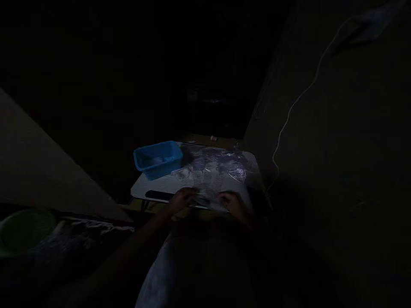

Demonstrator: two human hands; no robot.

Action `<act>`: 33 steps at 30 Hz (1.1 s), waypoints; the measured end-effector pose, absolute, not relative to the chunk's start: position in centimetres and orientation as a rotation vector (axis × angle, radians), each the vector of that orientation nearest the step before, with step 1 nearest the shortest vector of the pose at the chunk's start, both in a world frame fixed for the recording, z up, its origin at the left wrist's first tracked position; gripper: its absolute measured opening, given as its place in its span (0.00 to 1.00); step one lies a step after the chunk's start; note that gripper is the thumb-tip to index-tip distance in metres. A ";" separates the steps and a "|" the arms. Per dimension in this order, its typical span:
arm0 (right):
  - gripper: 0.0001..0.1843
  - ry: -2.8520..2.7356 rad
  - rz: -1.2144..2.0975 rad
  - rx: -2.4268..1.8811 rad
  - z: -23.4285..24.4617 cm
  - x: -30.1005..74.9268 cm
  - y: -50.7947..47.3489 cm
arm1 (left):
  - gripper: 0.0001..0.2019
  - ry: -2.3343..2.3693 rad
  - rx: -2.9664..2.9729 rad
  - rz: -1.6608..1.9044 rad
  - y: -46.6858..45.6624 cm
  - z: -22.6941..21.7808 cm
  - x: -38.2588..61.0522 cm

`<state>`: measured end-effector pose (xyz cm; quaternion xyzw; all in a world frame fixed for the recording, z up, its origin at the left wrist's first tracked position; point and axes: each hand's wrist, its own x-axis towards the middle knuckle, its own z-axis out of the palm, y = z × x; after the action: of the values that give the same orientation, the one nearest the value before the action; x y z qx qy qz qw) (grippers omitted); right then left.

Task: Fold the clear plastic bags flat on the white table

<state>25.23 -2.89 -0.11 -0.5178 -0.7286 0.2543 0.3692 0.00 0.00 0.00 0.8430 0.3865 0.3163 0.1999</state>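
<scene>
The room is very dark. At the near edge of a small white table (pixel 160 185), my left hand (pixel 181 201) and my right hand (pixel 231 204) are both closed on a small clear plastic packet (pixel 205 200) held between them. A heap of clear plastic bags (pixel 218 167) covers the table's far right half. A blue plastic tub (pixel 158 159) stands at the table's far left corner. A dark flat object (pixel 159 195) lies on the table just left of my left hand; what it is cannot be made out.
A wall (pixel 337 149) rises close on the right with a thin white cable (pixel 297 102) running down it. A green round container (pixel 22 231) sits at the lower left. A sloping pale surface (pixel 38 171) fills the left side.
</scene>
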 end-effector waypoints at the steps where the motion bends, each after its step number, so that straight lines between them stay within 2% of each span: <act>1: 0.11 -1.867 0.648 -1.311 -0.1 25.3 -2.9 | 0.13 1.075 2.346 0.890 0.0 -0.2 -0.1; 8: 0.10 -1.822 0.727 -1.184 -0.1 24.7 -2.9 | 0.12 1.033 2.247 0.892 0.0 -0.4 -0.4; 14: 0.09 -1.773 0.823 -1.262 -0.3 24.5 -2.4 | 0.12 1.075 2.158 0.922 0.1 -0.1 -0.7; 25: 0.09 -1.804 0.716 -1.273 -0.3 25.2 -1.1 | 0.10 1.239 2.013 0.900 0.6 -0.3 -0.5; 33: 0.07 -1.647 0.760 -1.328 -0.8 24.6 0.2 | 0.11 1.302 1.924 0.852 1.3 0.1 0.0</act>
<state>24.64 0.23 -0.81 -0.5328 -0.6607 0.3051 0.4319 0.00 1.30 0.11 0.7347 0.4971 0.3254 0.3275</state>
